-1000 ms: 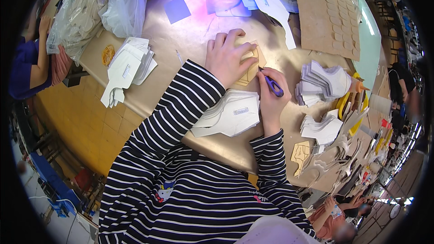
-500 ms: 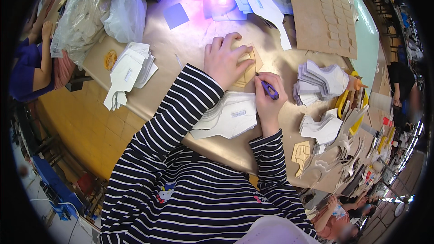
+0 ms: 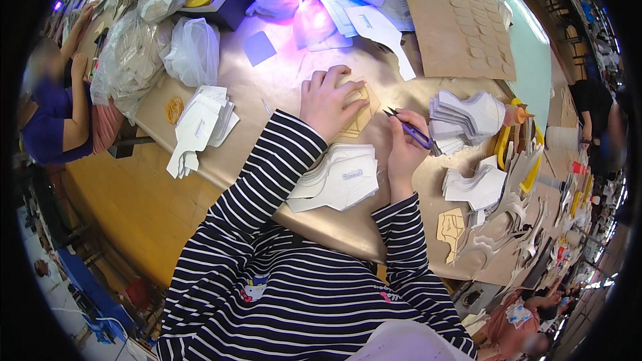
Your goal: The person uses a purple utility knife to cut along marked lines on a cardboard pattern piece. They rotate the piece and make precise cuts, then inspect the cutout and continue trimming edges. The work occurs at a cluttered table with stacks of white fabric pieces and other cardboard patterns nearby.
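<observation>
While right hand [image 3: 406, 154] holds snips [image 3: 417, 135], yellow piece [image 3: 361, 119] lies under left hand [image 3: 326, 108]

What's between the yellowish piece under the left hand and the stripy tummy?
The head view shows a stack of white pieces on the tabletop, between the yellowish piece and the striped shirt.

Violet-pink glare floods the far tabletop [image 3: 286, 61]; fisheye edges curve into black.

Open tabletop [image 3: 277, 79] left of left hand [image 3: 326, 107], white stack [image 3: 342, 179] blocking nearer side
</observation>
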Motion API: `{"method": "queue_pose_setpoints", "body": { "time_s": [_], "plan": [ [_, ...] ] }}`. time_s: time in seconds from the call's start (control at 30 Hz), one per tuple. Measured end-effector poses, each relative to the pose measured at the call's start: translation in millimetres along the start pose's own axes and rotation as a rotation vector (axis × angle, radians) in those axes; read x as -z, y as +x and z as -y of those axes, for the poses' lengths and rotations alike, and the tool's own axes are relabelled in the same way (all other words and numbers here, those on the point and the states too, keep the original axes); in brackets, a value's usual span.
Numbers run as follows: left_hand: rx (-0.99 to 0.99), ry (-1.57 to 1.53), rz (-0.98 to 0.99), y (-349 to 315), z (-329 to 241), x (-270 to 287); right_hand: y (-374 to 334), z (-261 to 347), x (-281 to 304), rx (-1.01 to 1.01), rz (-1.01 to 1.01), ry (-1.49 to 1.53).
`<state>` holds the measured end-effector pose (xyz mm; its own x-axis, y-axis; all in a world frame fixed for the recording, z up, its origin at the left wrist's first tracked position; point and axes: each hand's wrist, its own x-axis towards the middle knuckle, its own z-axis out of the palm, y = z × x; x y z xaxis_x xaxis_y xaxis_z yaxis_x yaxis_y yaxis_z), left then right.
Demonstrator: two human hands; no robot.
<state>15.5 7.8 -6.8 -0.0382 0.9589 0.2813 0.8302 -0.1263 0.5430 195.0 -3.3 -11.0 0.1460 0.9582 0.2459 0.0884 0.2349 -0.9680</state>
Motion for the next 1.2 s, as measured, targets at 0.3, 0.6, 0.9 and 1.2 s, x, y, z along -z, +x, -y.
{"method": "queue_pose_setpoints", "body": {
  "time_s": [0.3, 0.6, 0.9, 1.2],
  "plan": [
    [0.056, -0.006, 0.222, -16.1, -19.9, 16.3, 1.4, 5.2, -0.6, 0.059, 0.03, -0.025],
    [0.209, -0.505, 0.171, 12.7, -9.6, 34.3, -1.8, 9.7, 3.8, 0.173, 0.021, -0.048],
    [0.551, -1.51, -0.136, -42.3, -62.3, 130.2, -20.3, 93.8, 16.7, -0.088, -0.056, 0.619],
    [0.632, -1.312, -0.22, -89.6, -110.4, 123.0, -61.6, 140.2, 7.9, 0.069, 0.188, 0.197]
  ]
}}
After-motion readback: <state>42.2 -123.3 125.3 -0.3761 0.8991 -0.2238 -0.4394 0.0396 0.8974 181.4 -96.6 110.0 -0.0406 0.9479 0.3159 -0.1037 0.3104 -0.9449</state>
